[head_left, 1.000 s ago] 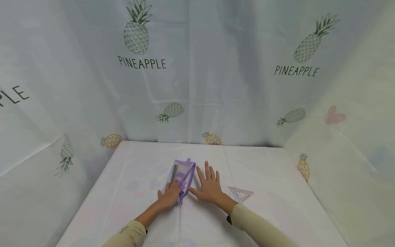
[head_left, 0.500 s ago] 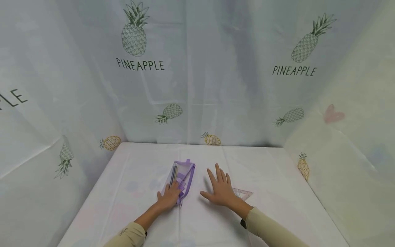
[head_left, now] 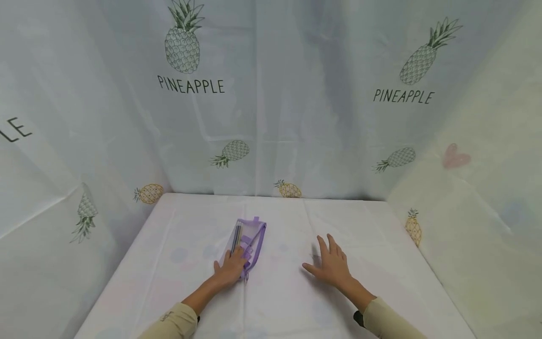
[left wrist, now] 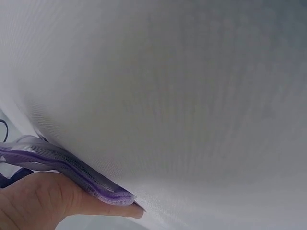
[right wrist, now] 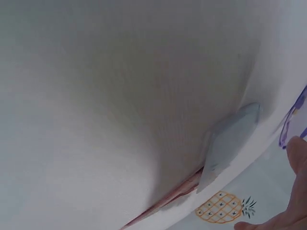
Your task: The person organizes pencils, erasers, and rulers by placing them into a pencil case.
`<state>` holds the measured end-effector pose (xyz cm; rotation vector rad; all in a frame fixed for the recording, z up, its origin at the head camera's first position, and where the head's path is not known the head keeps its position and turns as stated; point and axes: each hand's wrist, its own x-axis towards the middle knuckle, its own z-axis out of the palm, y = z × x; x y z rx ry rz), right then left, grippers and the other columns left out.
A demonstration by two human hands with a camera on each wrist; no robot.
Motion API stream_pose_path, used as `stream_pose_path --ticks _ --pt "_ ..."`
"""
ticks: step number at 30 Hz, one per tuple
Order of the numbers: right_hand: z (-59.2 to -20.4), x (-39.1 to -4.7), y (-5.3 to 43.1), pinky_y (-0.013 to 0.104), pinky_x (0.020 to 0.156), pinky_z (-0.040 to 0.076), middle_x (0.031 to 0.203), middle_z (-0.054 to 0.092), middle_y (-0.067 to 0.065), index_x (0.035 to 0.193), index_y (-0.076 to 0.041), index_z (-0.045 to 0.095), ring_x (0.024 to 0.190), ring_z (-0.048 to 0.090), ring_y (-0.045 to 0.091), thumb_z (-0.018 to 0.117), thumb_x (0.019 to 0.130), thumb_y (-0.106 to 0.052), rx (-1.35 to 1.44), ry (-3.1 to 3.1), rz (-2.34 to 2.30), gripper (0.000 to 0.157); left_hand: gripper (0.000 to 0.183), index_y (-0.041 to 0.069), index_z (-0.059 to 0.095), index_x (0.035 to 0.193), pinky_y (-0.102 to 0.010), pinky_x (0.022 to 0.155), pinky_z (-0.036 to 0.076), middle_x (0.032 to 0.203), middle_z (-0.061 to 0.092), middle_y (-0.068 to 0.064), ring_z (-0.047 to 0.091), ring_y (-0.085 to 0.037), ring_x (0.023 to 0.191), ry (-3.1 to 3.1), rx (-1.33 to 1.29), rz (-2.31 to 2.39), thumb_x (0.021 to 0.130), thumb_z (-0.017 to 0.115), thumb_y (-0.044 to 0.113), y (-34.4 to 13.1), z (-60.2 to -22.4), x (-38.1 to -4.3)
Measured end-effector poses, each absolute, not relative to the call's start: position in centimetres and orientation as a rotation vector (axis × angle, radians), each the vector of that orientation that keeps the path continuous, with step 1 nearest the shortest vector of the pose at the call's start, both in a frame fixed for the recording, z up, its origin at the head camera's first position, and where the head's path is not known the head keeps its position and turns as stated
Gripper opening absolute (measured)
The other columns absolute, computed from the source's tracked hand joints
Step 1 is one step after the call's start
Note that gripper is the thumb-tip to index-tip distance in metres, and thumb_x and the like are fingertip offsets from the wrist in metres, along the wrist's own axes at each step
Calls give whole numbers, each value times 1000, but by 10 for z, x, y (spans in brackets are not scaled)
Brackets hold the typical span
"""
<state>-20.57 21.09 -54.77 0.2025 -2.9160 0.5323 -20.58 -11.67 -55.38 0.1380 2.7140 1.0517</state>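
A see-through mesh pencil case with purple edging lies on the table, left of the middle, with pencils showing inside. My left hand rests on its near end, the thumb along its side; in the left wrist view the thumb lies along the purple edge. To the right, my right hand hovers over the table with fingers spread, holding nothing. It hides most of a clear set square. In the right wrist view, the set square's reddish edge lies beside a pale translucent flat piece, whose kind is unclear.
A white cloth covers the table. Hanging cloth with pineapple prints closes off the back and both sides. The table's far edge meets the back cloth.
My right hand has moved right, away from the pencil case, and now covers most of the set square. The left hand has stayed on the case.
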Motion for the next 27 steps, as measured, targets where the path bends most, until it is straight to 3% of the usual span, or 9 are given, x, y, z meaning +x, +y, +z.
stream_pose_path --ticks 4,9,15,19,22,27 --pt "-551 -201 218 55 85 47 126 49 22 148 -9 37 110 52 38 78 71 -62 106 -2937 530 103 57 4 30 154 -79 109 -5 163 22 -19 10 -49 149 2717 139 1032 105 30 32 -116 -554 -207" --pt "-555 -198 223 44 66 50 105 54 23 148 -4 34 86 56 31 85 65 -58 18 -2971 627 112 56 3 31 154 -79 109 -4 163 21 -19 10 -50 149 2726 141 1023 105 30 31 -115 -552 -207" --pt "-562 -196 222 55 79 53 114 57 36 137 12 34 97 63 48 91 63 -45 -46 -2995 731 109 56 2 31 153 -79 108 -4 162 22 -21 10 -51 148 2717 150 1038 105 31 30 -115 -549 -205" --pt "-561 -198 220 56 80 52 112 58 36 132 13 36 98 63 48 93 62 -35 -87 -2992 778 102 56 1 30 153 -79 108 -4 162 21 -22 10 -52 148 2713 150 1051 105 31 30 -114 -549 -204" --pt "-557 -199 220 53 78 53 107 61 30 124 11 44 94 64 41 93 62 -32 -77 -3011 801 90 56 1 31 153 -78 109 -4 162 21 -21 10 -51 148 2711 148 1051 105 31 30 -114 -550 -205" --pt "-548 -200 223 36 64 48 81 61 8 91 2 61 73 55 20 88 71 -27 37 -3013 837 44 56 2 31 153 -79 109 -4 162 21 -21 9 -51 149 2704 140 1044 105 31 30 -114 -550 -206"
